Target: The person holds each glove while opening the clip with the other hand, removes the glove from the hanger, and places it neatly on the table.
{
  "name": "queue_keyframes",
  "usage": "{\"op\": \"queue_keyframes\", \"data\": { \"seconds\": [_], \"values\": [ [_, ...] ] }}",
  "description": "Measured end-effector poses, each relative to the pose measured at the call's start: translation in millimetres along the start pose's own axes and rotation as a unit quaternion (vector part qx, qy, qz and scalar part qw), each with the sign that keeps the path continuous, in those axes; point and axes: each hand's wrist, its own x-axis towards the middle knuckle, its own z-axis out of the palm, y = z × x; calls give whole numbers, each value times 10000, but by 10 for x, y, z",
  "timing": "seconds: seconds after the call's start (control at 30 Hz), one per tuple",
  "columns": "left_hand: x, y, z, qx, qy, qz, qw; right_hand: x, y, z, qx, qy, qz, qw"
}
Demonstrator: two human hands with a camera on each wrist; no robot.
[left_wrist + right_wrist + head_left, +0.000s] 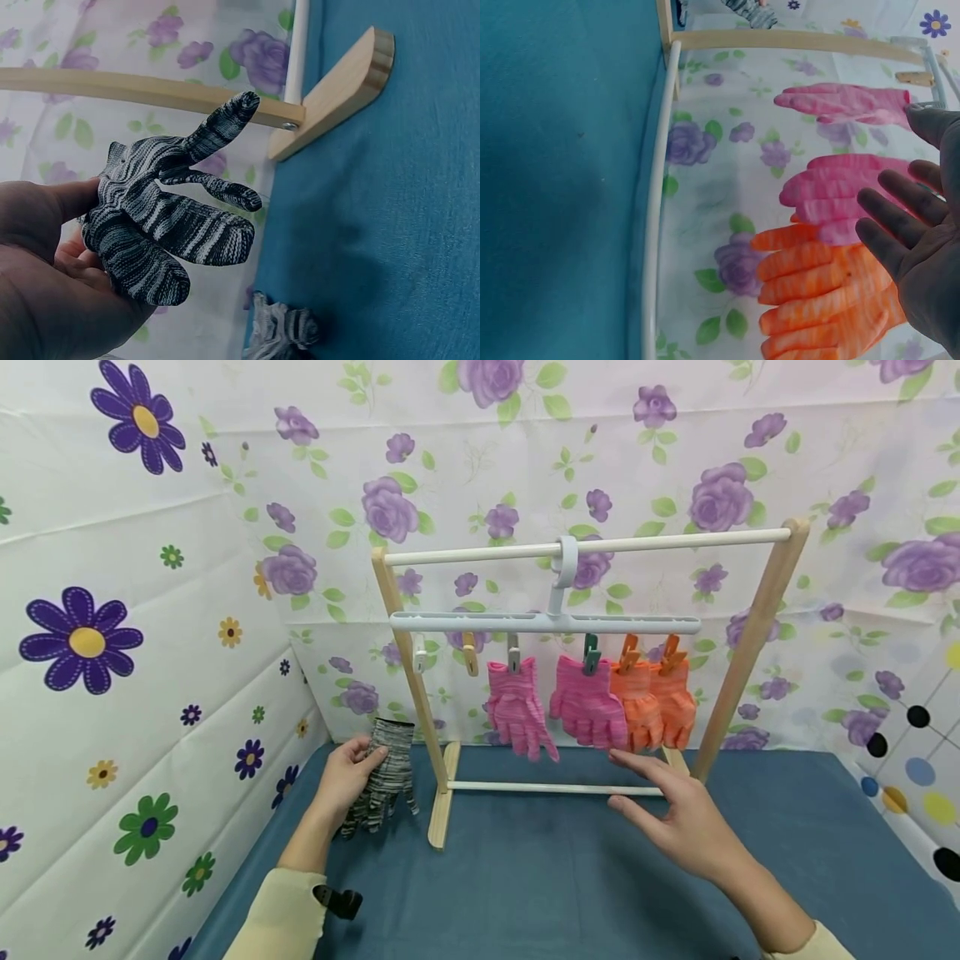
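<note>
At the left end of the rack, my left hand (pixel 343 787) pinches a black-and-white knit glove (pixel 392 764) near its cuff between thumb and fingers; the glove's fingers hang down. A second grey knit glove (pixel 281 330) lies on the blue surface below it in the left wrist view. My right hand (pixel 686 822) is held with fingers extended, holding nothing, just below and in front of a pink glove (pixel 588 706). That glove hangs from a green clip (pixel 591 654). Another pink glove (pixel 517 710) hangs from a grey clip (pixel 513 656), and orange gloves (pixel 675 706) hang from orange clips (pixel 628 653).
A light-grey hanger (pixel 480 622) hooks over the white top bar (pixel 675 541) of a wooden-legged rack. At its left end hang a white clip (pixel 420 656) and a yellow clip (pixel 470 656) with no gloves. The rack's wooden foot (pixel 444 814) stands on a blue cloth (pixel 517 868).
</note>
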Motion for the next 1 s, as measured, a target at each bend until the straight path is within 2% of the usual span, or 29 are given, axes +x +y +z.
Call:
{"op": "queue_keyframes", "data": {
  "seconds": [0.4,0.67,1.0],
  "values": [
    [190,-176,147,6,-184,-286,9994,-210,150,3,-183,113,15,9998],
    [297,-314,241,41,-339,-457,9984,-293,193,-8,-117,91,215,9997],
    [404,-444,392,546,-181,-607,9965,-359,236,5,-95,59,338,9994]
  ]
}}
